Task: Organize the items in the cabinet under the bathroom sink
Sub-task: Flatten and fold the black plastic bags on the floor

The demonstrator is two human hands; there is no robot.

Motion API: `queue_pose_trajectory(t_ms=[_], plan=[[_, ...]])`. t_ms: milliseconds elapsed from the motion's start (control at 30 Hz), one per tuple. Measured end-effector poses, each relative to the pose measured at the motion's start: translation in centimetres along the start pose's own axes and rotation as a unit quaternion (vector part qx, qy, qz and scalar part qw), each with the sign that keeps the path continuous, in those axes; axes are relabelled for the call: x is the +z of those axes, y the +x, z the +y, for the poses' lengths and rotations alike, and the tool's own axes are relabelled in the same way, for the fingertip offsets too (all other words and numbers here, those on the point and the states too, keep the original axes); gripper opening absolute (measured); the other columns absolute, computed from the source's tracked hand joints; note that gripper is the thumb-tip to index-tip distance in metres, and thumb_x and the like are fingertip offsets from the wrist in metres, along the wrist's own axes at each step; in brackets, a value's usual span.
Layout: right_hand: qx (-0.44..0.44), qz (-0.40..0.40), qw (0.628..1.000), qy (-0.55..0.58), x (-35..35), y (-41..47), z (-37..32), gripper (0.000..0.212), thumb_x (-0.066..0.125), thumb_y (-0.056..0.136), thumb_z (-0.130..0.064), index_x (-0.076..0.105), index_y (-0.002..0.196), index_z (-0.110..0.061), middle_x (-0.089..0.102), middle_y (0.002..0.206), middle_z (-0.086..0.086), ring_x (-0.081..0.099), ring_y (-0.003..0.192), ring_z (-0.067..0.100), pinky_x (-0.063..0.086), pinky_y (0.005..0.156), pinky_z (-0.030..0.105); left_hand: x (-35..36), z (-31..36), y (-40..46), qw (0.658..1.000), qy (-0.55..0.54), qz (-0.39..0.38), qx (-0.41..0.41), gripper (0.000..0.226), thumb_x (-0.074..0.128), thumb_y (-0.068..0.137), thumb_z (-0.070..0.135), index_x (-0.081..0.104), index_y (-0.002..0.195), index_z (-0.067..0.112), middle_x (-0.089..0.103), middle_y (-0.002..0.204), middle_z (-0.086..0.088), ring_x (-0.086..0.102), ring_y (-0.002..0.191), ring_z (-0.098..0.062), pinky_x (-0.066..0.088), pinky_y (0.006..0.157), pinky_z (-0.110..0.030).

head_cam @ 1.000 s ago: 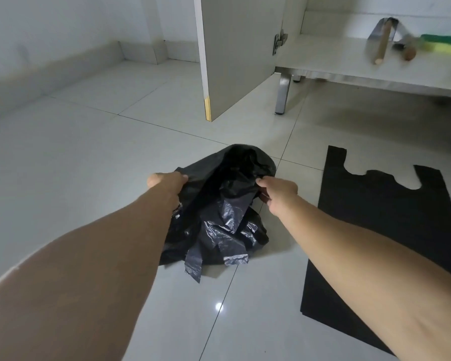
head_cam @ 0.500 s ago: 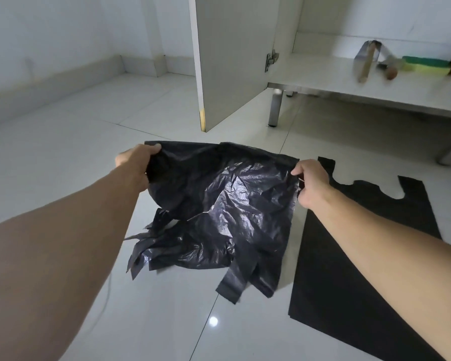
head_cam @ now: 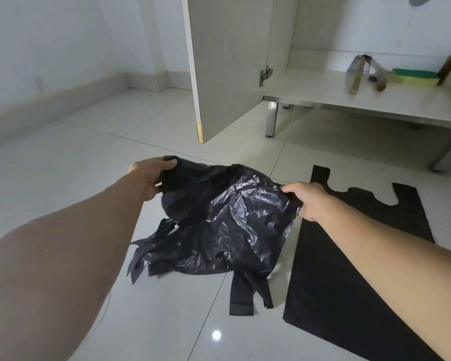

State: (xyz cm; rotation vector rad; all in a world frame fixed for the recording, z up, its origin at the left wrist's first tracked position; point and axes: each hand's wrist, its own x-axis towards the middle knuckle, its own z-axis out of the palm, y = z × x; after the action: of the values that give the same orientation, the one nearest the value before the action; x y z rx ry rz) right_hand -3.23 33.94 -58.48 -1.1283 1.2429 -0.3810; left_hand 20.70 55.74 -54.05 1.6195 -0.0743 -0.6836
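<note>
We held a crumpled black plastic bag (head_cam: 227,220) stretched between our two hands above the tiled floor (head_cam: 63,162). Our left hand (head_cam: 151,178) gripped its upper left edge, the fingers curled over the plastic; our right hand (head_cam: 306,200) pinched its right edge, thumb on top. The lower part of the bag sagged onto the floor, its strap handles trailing toward us. Whether more than one bag was bunched in that bundle we could not tell, nor whether anything lay inside it.

Just beside it on the right, one second black bag (head_cam: 349,256) lay spread flat on the floor, its handles pointing toward the cabinet. So we counted two black bags that were plainly apart from each other.

The cabinet (head_cam: 323,92) stood beyond, raised on metal legs, with its door (head_cam: 227,66) swung open. On its bottom shelf, toward the right, we saw a small cluster: a metal tool with a wooden handle (head_cam: 356,74), one green and yellow sponge (head_cam: 414,76), and another blurred handled thing (head_cam: 379,79) between them which we could not make out. More blurred things sat at the far right edge of the shelf.
</note>
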Motion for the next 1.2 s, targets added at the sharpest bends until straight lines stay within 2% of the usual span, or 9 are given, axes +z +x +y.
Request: queue_pose_trajectory(t_ms=[100,267,400,600,700,833,1033,1133,1200], plan=[[0.022,-0.018,0.996,-0.087,-0.1,-0.4,0.5,0.02,0.078,0.081,-0.016,0.068,0.096,-0.006,0.073,0.093,0.015,0.071,0.086,0.032,0.059,0.082,0.047,1.0,-0.2,-0.5,0.998,0.03,-0.061,-0.007,0.024,0.075,0.081,0.006,0.07,0.103,0.012,0.068,0.095,-0.006,0.065,0.084,-0.018,0.055,0.056,-0.028],[-0.034,-0.001,0.961,-0.276,0.8,-0.2,1.4,0.016,0.071,0.081,-0.002,0.069,0.097,-0.002,0.067,0.1,0.014,0.061,0.081,0.024,0.053,0.066,0.03,2.9,-0.4,-1.1,0.989,0.041,-0.135,-0.043,0.018,0.068,0.085,0.0,0.067,0.098,0.012,0.068,0.093,-0.014,0.066,0.077,-0.027,0.057,0.053,-0.031],[-0.086,0.009,0.934,-0.346,1.7,-0.5,1.3,0.016,0.065,0.083,0.001,0.065,0.098,-0.002,0.062,0.093,0.01,0.058,0.084,0.023,0.048,0.063,0.029,4.0,-0.6,-1.3,0.981,0.034,-0.187,-0.043,0.041,0.056,0.085,-0.009,0.066,0.116,0.016,0.067,0.097,-0.013,0.066,0.075,-0.027,0.056,0.053,-0.032],[-0.246,0.015,0.939,-0.24,3.9,-0.9,-0.6,0.017,0.056,0.093,-0.01,0.07,0.101,-0.005,0.067,0.095,0.002,0.064,0.091,0.023,0.054,0.078,0.033,5.3,-0.8,-2.0,0.968,0.119,-0.216,-0.041,0.045,0.058,0.078,-0.021,0.071,0.107,0.012,0.068,0.104,-0.023,0.066,0.078,-0.033,0.057,0.053,-0.031],[-0.195,-0.073,0.971,-0.118,5.3,-1.8,-1.5,0.028,0.064,0.093,-0.037,0.068,0.1,-0.011,0.069,0.095,0.006,0.063,0.076,0.017,0.052,0.062,0.027,5.9,-1.4,-2.5,0.958,0.165,-0.229,-0.058,0.038,0.062,0.073,-0.023,0.073,0.095,0.007,0.071,0.093,-0.021,0.067,0.073,-0.033,0.058,0.055,-0.034],[-0.1,-0.137,0.981,-0.094,6.6,-2.7,-2.0,0.064,0.068,0.079,-0.065,0.068,0.102,-0.006,0.072,0.092,0.007,0.065,0.074,0.02,0.049,0.067,0.029,6.5,-1.9,-3.1,0.937,0.247,-0.238,-0.06,0.03,0.066,0.072,-0.021,0.074,0.083,0.005,0.071,0.082,-0.017,0.066,0.076,-0.033,0.057,0.062,-0.036],[-0.101,-0.139,0.977,-0.123,7.7,-3.3,-1.8,0.043,0.082,0.075,-0.036,0.069,0.098,-0.002,0.072,0.085,0.009,0.062,0.07,0.018,0.045,0.063,0.025,7.4,-2.6,-3.8,0.913,0.323,-0.246,-0.041,0.03,0.068,0.072,-0.02,0.074,0.076,0.009,0.07,0.079,-0.011,0.064,0.083,-0.032,0.056,0.073,-0.035],[-0.089,-0.109,0.98,-0.144,8.0,-3.1,-2.0,0.009,0.074,0.077,-0.008,0.066,0.081,-0.007,0.06,0.068,0.008,0.054,0.056,0.016,0.049,0.061,0.025,7.8,-2.9,-3.6,0.907,0.342,-0.242,-0.041,0.031,0.072,0.07,-0.018,0.076,0.074,0.012,0.071,0.079,-0.009,0.064,0.092,-0.034,0.056,0.082,-0.039],[-0.075,-0.104,0.982,-0.14,8.0,-2.9,-2.0,0.007,0.071,0.079,-0.006,0.065,0.083,-0.006,0.06,0.066,0.008,0.054,0.056,0.017,0.05,0.061,0.023,7.8,-3.1,-3.2,0.909,0.338,-0.238,-0.045,0.031,0.073,0.069,-0.017,0.077,0.072,0.014,0.072,0.085,-0.011,0.063,0.101,-0.037,0.054,0.09,-0.043]])
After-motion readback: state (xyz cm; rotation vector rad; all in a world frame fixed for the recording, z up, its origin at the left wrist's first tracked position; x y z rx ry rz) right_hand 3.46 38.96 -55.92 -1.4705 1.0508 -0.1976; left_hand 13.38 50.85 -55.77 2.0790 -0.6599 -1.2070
